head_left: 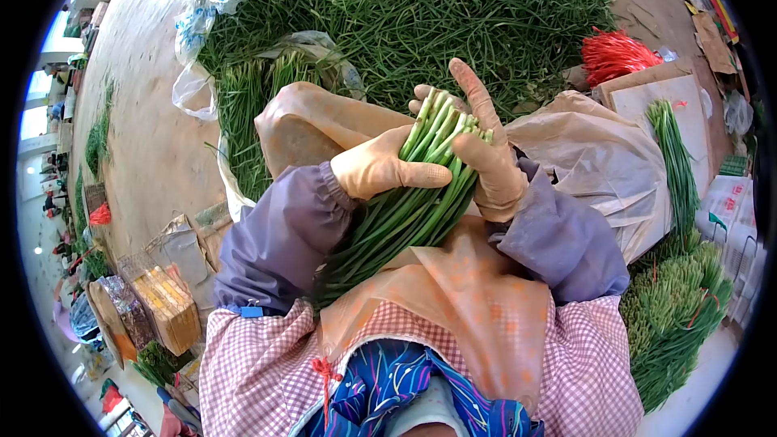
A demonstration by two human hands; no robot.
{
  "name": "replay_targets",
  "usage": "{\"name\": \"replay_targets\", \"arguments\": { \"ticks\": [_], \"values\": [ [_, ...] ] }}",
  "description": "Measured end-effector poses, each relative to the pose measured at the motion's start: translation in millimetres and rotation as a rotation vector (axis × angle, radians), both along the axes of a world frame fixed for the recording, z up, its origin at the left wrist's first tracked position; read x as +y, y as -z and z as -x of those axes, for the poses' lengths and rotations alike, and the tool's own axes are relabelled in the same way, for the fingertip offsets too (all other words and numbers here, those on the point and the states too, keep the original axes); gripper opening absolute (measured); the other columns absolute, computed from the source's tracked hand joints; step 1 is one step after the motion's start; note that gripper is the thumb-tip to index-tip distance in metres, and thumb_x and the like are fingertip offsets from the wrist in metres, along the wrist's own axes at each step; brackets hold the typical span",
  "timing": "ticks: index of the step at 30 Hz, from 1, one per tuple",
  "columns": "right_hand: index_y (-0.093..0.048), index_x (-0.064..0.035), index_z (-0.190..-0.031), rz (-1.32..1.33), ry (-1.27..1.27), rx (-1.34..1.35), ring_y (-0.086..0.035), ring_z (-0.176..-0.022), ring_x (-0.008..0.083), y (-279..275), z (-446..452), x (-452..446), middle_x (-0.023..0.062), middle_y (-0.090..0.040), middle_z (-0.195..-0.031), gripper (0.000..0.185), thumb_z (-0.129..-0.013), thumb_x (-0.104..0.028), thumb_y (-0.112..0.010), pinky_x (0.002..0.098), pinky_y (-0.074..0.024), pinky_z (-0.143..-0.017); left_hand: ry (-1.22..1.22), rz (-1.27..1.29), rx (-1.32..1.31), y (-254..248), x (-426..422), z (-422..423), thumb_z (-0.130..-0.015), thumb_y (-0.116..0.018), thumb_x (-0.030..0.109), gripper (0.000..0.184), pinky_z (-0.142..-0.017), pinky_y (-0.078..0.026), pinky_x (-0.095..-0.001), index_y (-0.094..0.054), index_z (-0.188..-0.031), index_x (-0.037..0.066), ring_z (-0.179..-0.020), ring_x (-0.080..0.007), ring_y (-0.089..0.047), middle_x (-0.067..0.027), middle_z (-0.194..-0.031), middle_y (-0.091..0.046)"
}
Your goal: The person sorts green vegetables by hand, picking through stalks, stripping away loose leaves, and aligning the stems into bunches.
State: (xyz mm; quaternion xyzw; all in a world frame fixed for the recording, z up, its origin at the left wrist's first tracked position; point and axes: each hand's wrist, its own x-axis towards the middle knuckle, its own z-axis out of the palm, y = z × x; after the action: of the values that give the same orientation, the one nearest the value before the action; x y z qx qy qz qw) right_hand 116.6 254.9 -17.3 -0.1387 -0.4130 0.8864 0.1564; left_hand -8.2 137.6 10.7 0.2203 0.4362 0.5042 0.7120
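Note:
A bundle of long green stalks [421,210] with pale cut ends lies across my lap, its ends pointing up and away from me. My left hand [384,166], in a tan glove, is wrapped round the bundle with the thumb across it. My right hand [486,150], gloved too, is at the right side of the pale ends, its fingers apart and stretched upward, the palm against the stalks. A large heap of loose green stalks [437,16] spreads in front of my knees.
Red ties [617,57] lie by a board [664,105] at the right, where a thin bundle [673,162] rests. Tied bundles [676,320] are stacked at the lower right. Clear plastic [194,89] edges the heap. Boxes [166,303] stand at the left.

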Motion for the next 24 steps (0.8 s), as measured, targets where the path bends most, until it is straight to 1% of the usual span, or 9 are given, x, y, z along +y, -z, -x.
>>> {"name": "replay_targets", "arguments": {
  "ticks": [5, 9, 10, 15, 17, 19, 20, 22, 24],
  "values": [
    [-0.028, -0.0118, -0.148, 0.096, -0.115, -0.003, -0.049, -0.124, 0.0292, 17.1, 12.2, 11.3, 0.0182, -0.048, -0.134, 0.086, -0.079, -0.031, -0.075, 0.0430, -0.0422, -0.104, 0.111, 0.058, -0.032, 10.6, 2.6, 6.8, -0.085, -0.067, 0.040, 0.062, -0.091, -0.047, -0.0314, -0.049, -0.129, 0.001, -0.103, -0.0175, -0.058, -0.0095, -0.113, -0.060],
    [-0.044, -0.0118, -0.140, 0.296, -0.133, 0.061, -0.061, -0.105, 0.0230, 15.0, 9.7, 9.0, 0.0155, -0.061, -0.117, 0.063, -0.083, -0.015, -0.071, 0.0372, -0.0518, -0.092, 0.086, 0.031, -0.021, 21.5, 0.0, 3.1, -0.084, -0.065, 0.047, 0.062, -0.087, -0.048, -0.0305, -0.053, -0.124, 0.000, -0.099, -0.0177, -0.059, -0.0105, -0.109, -0.061],
    [-0.048, -0.0099, -0.135, 0.275, -0.096, 0.041, -0.065, -0.095, 0.0232, 14.8, 9.6, 8.6, 0.0159, -0.064, -0.109, 0.056, -0.084, -0.014, -0.070, 0.0368, -0.0543, -0.088, 0.060, 0.044, -0.012, 21.6, -0.1, 0.7, -0.084, -0.065, 0.046, 0.062, -0.087, -0.048, -0.0305, -0.053, -0.123, 0.000, -0.099, -0.0177, -0.059, -0.0105, -0.109, -0.061],
    [-0.052, -0.0065, -0.126, 0.285, 0.003, -0.008, -0.066, -0.093, 0.0241, 22.0, 3.5, 7.4, 0.0151, -0.067, -0.098, 0.047, -0.083, -0.010, -0.070, 0.0387, -0.0554, -0.086, -0.056, -0.056, 0.144, 25.6, -0.8, -6.9, -0.090, -0.060, 0.047, 0.062, -0.089, -0.048, -0.0300, -0.052, -0.127, -0.003, -0.102, -0.0163, -0.060, -0.0110, -0.115, -0.061],
    [-0.052, -0.0059, -0.125, 0.318, 0.015, 0.014, -0.065, -0.094, 0.0249, 16.5, 4.0, 7.9, 0.0144, -0.066, -0.098, 0.045, -0.083, -0.009, -0.069, 0.0401, -0.0558, -0.086, -0.131, 0.114, 0.114, 8.3, -6.0, -2.5, -0.093, -0.058, 0.046, 0.061, -0.091, -0.047, -0.0289, -0.055, -0.126, -0.005, -0.101, -0.0163, -0.061, -0.0110, -0.114, -0.063],
    [-0.052, -0.0056, -0.124, 0.324, 0.029, -0.006, -0.065, -0.095, 0.0261, 13.7, 4.3, 12.3, 0.0135, -0.066, -0.099, 0.043, -0.084, -0.007, -0.067, 0.0410, -0.0569, -0.084, -0.102, 0.130, 0.628, -0.8, -14.3, 9.0, -0.093, -0.058, 0.045, 0.059, -0.089, -0.048, -0.0275, -0.056, -0.125, -0.005, -0.101, -0.0164, -0.061, -0.0111, -0.110, -0.064],
    [-0.052, -0.0057, -0.124, 0.322, 0.044, -0.025, -0.065, -0.096, 0.0262, 13.4, 4.5, 13.3, 0.0133, -0.065, -0.100, 0.042, -0.085, -0.007, -0.067, 0.0407, -0.0571, -0.084, -0.177, 0.078, 0.787, -9.8, -19.2, 7.2, -0.093, -0.060, 0.037, 0.050, -0.086, -0.049, -0.0281, -0.058, -0.121, -0.005, -0.101, -0.0155, -0.061, -0.0118, -0.107, -0.066],
    [-0.052, -0.0058, -0.124, 0.324, 0.058, -0.045, -0.065, -0.096, 0.0258, 17.8, 4.3, 15.2, 0.0128, -0.065, -0.100, 0.041, -0.086, -0.007, -0.065, 0.0401, -0.0577, -0.083, -0.344, -0.053, 0.822, -18.4, -30.6, 0.5, -0.087, -0.067, 0.017, 0.030, -0.084, -0.050, -0.0333, -0.064, -0.111, 0.001, -0.098, -0.0178, -0.062, -0.0113, -0.104, -0.066],
    [-0.052, -0.0053, -0.124, 0.334, 0.060, -0.062, -0.065, -0.096, 0.0256, 16.3, 5.4, 13.3, 0.0127, -0.065, -0.100, 0.040, -0.086, -0.007, -0.065, 0.0392, -0.0575, -0.083, -0.284, -0.348, 1.099, -18.3, -37.3, 3.0, -0.080, -0.070, 0.007, 0.029, -0.084, -0.050, -0.0374, -0.066, -0.109, 0.006, -0.098, -0.0235, -0.062, -0.0116, -0.105, -0.065]
  ]
}}
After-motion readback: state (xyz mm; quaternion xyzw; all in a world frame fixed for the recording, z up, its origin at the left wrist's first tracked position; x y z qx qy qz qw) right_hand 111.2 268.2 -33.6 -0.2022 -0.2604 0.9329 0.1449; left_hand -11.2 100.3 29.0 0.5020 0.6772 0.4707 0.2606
